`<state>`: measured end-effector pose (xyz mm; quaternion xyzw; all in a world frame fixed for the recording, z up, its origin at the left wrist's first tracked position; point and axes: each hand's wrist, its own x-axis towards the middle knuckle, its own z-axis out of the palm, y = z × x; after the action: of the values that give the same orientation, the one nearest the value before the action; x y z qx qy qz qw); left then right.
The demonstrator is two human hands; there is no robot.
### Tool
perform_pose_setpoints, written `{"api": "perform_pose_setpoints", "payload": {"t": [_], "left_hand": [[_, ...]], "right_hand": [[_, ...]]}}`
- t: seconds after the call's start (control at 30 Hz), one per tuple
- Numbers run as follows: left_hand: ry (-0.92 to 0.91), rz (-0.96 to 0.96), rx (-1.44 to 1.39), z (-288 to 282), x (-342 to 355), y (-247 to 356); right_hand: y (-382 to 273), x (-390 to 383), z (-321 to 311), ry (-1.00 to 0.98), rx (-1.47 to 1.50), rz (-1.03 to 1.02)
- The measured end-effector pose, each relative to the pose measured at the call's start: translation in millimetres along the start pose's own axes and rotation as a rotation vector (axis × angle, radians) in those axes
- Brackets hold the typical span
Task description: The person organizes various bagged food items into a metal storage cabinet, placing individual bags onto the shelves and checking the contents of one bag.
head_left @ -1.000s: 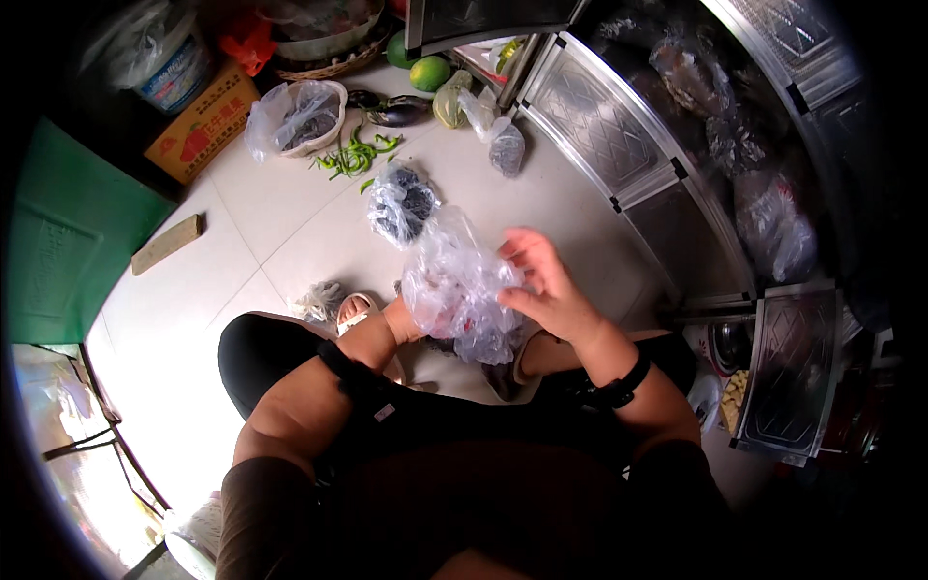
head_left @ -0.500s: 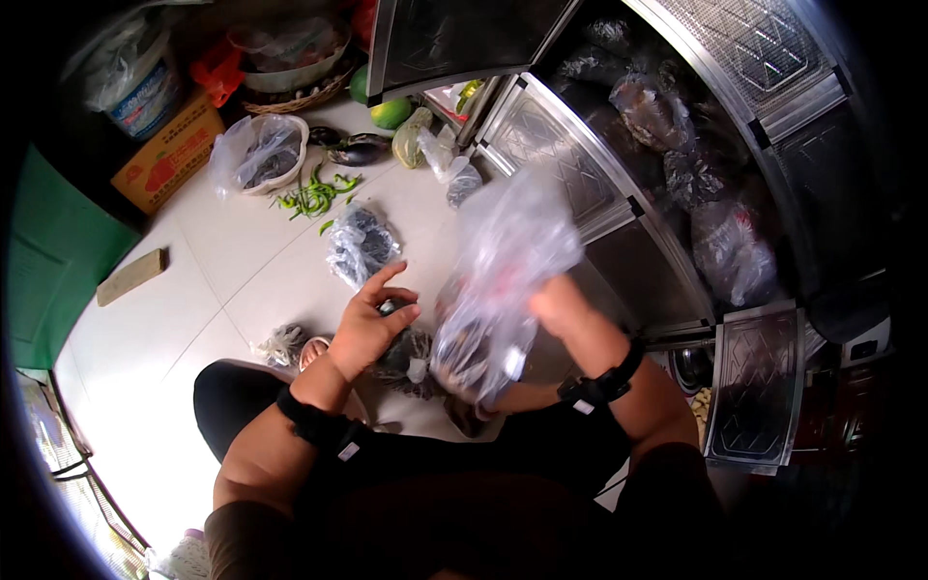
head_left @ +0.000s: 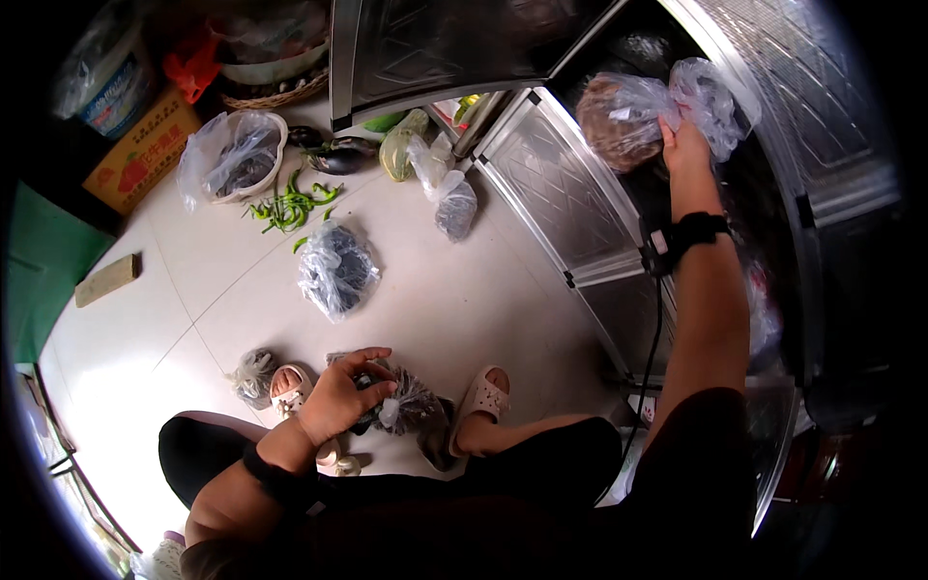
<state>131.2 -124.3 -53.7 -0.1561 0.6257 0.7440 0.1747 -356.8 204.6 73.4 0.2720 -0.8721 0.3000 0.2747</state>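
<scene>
My right hand [head_left: 684, 153] reaches into the metal cabinet on the right. Its fingers are closed on the gathered neck of a clear plastic bag [head_left: 619, 126] with something brown inside. My left hand [head_left: 343, 398] hovers low between my knees, with thumb and fingers curved and apart, holding nothing. Just beside it, a knotted plastic bag [head_left: 414, 404] with dark contents lies between my feet, partly hidden by the hand. A smaller tied bag [head_left: 255, 377] lies left of my foot. Ahead on the floor is a clear bag of dark things [head_left: 338, 269].
The open cabinet door [head_left: 570, 184] stands to the right. Further off lie green chillies [head_left: 290, 207], eggplants [head_left: 340, 157], a pale green melon [head_left: 401, 150], a tied bag [head_left: 452, 205] and a white basket [head_left: 275, 179]. A cardboard box [head_left: 143, 155] and wooden block [head_left: 107, 280] are at left.
My right hand has carried the plastic bag from above my knees up and right into the cabinet. My left hand has lowered slightly toward the knotted bag. The view has shifted.
</scene>
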Motion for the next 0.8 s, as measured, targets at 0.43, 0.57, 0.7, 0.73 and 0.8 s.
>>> {"api": "perform_pose_setpoints", "payload": {"t": [0.43,0.57,0.7,0.73,0.8], "left_hand": [[-0.007,-0.116,0.104,0,26,-2],[-0.043,-0.135,0.092,3,30,-2],[-0.038,-0.097,0.081,2,30,-9],[-0.027,-0.103,0.080,1,29,-10],[-0.003,-0.112,0.074,-2,26,-14]], "right_hand": [[-61,13,85,-0.461,-1.020,0.205],[-45,20,78,-0.497,-0.873,0.300],[-53,13,61,-0.319,-0.499,0.216],[-67,8,61,-0.264,-0.438,0.129],[-110,3,72,-0.174,-0.533,0.105]]}}
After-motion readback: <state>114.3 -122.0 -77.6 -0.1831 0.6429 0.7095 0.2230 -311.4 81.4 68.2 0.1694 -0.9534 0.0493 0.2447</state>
